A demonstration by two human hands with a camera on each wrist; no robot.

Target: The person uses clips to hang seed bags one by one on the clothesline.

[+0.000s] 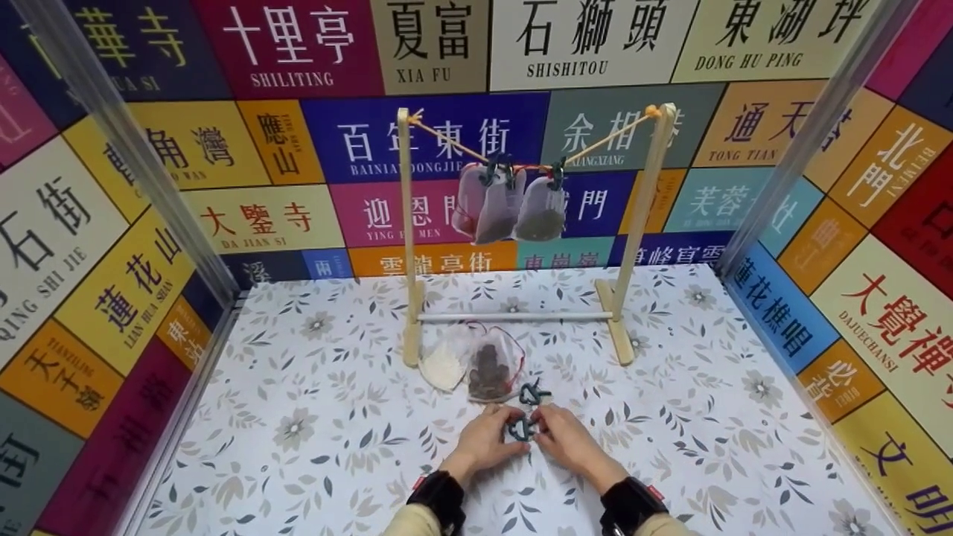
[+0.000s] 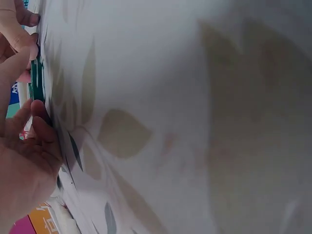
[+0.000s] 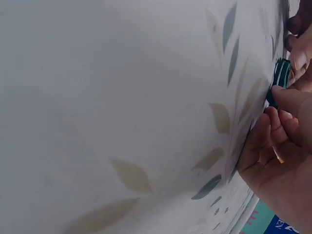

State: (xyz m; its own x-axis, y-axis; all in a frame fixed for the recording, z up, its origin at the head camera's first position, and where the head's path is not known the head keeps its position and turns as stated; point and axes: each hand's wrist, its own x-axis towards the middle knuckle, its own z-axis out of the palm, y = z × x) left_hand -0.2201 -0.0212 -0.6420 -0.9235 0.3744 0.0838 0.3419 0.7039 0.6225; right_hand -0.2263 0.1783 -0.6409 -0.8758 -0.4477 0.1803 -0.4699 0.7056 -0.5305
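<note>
A dark green plastic clip [image 1: 520,428] lies low over the tablecloth between my two hands. The fingers and thumb of my left hand [image 1: 484,441] pinch its left side. From the other side my right hand [image 1: 572,441] grips the clip, its thumb pressed along the green edge in the right wrist view. Just beyond the fingertips a second green clip [image 1: 531,393] rests on the cloth. Farther back lie a mesh bag of brown pieces [image 1: 489,372] with a red drawstring and a mesh bag of whitish contents [image 1: 444,366].
Behind the bags stands a wooden rack [image 1: 409,246] with a white crossbar [image 1: 514,317] near its base. From its sagging orange cord [image 1: 603,140], several filled mesh bags [image 1: 541,212] hang by green clips. Sign-patterned panels [image 1: 439,141] surround the flowered tablecloth [image 1: 298,461].
</note>
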